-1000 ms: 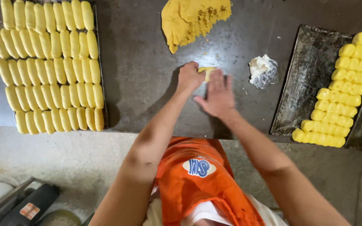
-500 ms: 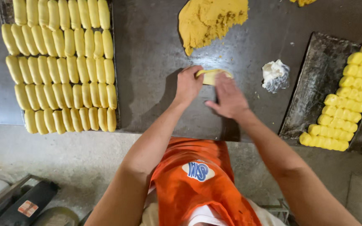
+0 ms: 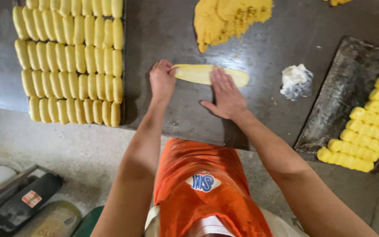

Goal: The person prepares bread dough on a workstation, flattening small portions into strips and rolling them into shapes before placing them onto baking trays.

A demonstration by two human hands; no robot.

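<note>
Change since a second ago: the small yellow lump under the palms is now a long flat yellow dough strip (image 3: 209, 74), stretched sideways on the dark metal worktable (image 3: 163, 35). So the piece has been rolled out from a stub into an elongated oval; shaping of this piece looks well along, judging by its length against the finished ones.

Left hand (image 3: 162, 81): fingers curled, pinching the strip's left end. Right hand (image 3: 225, 94): open, fingers together, palm pressed flat on the strip's middle-right, not closed around it.

Relative to the strip:
- crumbly yellow dough mass (image 3: 229, 17) just above
- crumpled white plastic wad (image 3: 295, 81) to its right, apart
- dark tray with a few rows of yellow rolls (image 3: 338, 105) further right
- full tray of pale yellow finger rolls (image 3: 71, 61) well to its left

Orange apron (image 3: 202, 188) below, at table edge.
</note>
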